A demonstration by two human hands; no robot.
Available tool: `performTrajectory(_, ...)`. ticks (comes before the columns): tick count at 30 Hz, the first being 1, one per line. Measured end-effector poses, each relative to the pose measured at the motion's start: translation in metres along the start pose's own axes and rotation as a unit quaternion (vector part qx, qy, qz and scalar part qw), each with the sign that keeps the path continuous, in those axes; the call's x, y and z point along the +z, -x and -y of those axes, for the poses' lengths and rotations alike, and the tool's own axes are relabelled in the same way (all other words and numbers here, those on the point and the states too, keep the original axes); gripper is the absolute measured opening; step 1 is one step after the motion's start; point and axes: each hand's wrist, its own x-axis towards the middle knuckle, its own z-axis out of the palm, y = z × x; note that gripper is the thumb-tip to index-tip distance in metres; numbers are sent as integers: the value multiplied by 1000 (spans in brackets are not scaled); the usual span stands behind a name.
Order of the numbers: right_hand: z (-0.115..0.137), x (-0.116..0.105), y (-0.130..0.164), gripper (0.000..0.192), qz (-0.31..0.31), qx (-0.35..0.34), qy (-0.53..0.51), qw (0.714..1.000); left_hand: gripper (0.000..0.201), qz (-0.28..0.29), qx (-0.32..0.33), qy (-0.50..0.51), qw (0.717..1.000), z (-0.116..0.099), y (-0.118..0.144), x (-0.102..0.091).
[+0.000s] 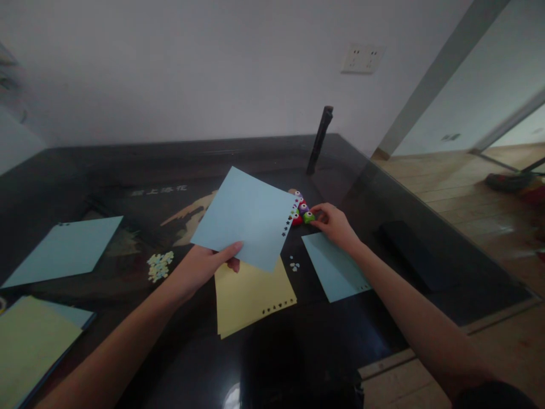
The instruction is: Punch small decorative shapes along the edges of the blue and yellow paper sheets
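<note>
My left hand [217,258] pinches the near edge of a light blue sheet of paper [247,218], holding it tilted above the table. Small shapes are punched in a row along the sheet's right edge. My right hand [334,222] has its thumb and fingers closed on a small green craft punch [309,217]. That punch stands among several others, including a purple punch [303,208] and a red punch [297,219], partly covered by the raised sheet. Under my left hand lie yellow sheets [251,295] with punched holes along their near edge.
Another blue sheet [336,272] lies below my right forearm. A few paper cutouts [294,265] are near the middle, with a larger pile of cutouts [160,266] to the left. Farther left are a blue sheet [68,250] and a paper stack [34,346]. A black post [319,139] rises behind.
</note>
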Motion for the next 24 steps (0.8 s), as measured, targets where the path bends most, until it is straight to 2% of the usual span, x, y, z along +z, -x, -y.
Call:
performTrajectory(16, 8, 1, -1, 22, 9, -11, 0, 1000, 42, 40, -10, -27, 999, 4, -1, 7)
performTrajectory(20, 14, -10, -1, 25, 1, -2, -18, 1000, 37, 42, -26, -36, 998, 3, 0, 8)
performTrajectory(24, 34, -25, 3, 17, -14, 17, -54, 998, 27, 79, -44, -11, 996, 5, -1, 9)
